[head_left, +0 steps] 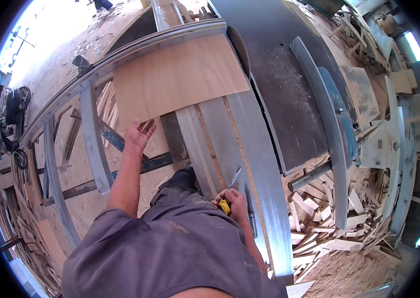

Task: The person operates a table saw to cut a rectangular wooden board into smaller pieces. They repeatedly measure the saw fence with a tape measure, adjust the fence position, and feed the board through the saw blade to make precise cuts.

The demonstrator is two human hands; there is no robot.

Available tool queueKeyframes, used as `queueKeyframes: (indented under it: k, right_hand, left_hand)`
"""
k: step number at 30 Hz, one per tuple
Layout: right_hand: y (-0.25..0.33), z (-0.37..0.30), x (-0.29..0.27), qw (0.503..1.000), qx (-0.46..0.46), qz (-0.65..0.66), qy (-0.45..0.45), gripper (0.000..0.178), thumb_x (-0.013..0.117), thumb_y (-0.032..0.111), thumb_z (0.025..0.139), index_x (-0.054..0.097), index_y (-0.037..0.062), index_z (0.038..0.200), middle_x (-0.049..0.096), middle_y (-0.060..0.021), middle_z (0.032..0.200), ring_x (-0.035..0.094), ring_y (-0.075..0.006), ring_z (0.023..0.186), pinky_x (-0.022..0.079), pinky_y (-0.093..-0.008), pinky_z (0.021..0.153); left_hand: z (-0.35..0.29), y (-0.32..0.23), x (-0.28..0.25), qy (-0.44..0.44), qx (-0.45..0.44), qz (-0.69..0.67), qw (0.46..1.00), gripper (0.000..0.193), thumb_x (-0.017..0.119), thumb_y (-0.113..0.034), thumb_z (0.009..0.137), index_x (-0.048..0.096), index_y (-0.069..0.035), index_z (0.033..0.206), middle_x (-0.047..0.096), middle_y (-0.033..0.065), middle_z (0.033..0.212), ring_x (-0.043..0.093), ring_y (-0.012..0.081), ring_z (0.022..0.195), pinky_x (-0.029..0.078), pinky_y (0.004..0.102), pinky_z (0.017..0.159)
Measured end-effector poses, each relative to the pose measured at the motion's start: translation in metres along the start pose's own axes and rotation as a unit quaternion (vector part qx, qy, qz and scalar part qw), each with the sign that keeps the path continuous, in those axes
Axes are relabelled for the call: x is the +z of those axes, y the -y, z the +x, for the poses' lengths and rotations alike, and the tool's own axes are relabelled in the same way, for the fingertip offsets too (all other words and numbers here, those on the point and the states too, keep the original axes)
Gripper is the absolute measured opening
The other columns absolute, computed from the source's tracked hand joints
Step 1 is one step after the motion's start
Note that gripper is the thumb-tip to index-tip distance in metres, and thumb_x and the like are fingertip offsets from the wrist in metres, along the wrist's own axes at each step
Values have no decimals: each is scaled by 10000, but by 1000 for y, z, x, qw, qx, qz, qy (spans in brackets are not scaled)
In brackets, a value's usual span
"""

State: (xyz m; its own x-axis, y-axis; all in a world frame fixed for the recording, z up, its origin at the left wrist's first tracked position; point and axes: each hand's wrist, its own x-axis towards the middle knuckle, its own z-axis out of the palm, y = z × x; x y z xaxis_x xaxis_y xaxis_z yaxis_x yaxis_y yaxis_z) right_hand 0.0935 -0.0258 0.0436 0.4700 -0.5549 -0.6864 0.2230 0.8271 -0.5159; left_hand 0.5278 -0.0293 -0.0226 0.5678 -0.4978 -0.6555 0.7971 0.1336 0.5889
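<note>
Plywood sheet [180, 74] lying partly on metal tabletop [254, 144], far edge along metal fence [170, 42]. Left hand [140, 135]: fingers spread at sheet's near edge, contact unclear. Right hand [235, 201]: fingers wrapped around yellow tape measure [225, 206] above tabletop, blade [235, 176] partly out.

Single head-worn fisheye looks steeply down over the shirt [170, 248] and along the metal surface [254, 149], left hand [138, 135] and right hand [237, 199] near mid-frame, at close range.
</note>
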Motion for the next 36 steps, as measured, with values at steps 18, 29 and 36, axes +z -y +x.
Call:
queueKeyframes:
  k: [18, 29, 36]
  right_hand:
    - [-12, 2, -22, 999, -16, -18, 28, 286, 620, 259, 998, 615, -24, 951, 677, -151, 851, 684, -248, 790, 564, -353, 757]
    - [1, 5, -15, 997, -5, -75, 35, 269, 613, 230, 991, 629, -29, 918, 687, -136, 879, 673, -214, 797, 541, -331, 779]
    - [-3, 6, -11, 998, -21, -36, 43, 255, 598, 209, 996, 611, -36, 925, 668, -151, 857, 680, -247, 804, 552, -356, 788]
  left_hand:
    - [-5, -31, 67, -35, 480, 728, 488, 688, 811, -375, 771, 590, -31, 1324, 434, 196, 1502, 373, 374, 1403, 267, 480, 1179]
    - [-28, -10, 61, 29, 482, 783, 393, 636, 750, -321, 838, 563, -38, 1376, 425, 188, 1523, 327, 390, 1440, 218, 489, 1206]
    - [4, 49, 138, 182, 495, 737, 423, 500, 672, -373, 900, 637, -74, 1299, 429, 149, 1539, 308, 357, 1468, 216, 484, 1213]
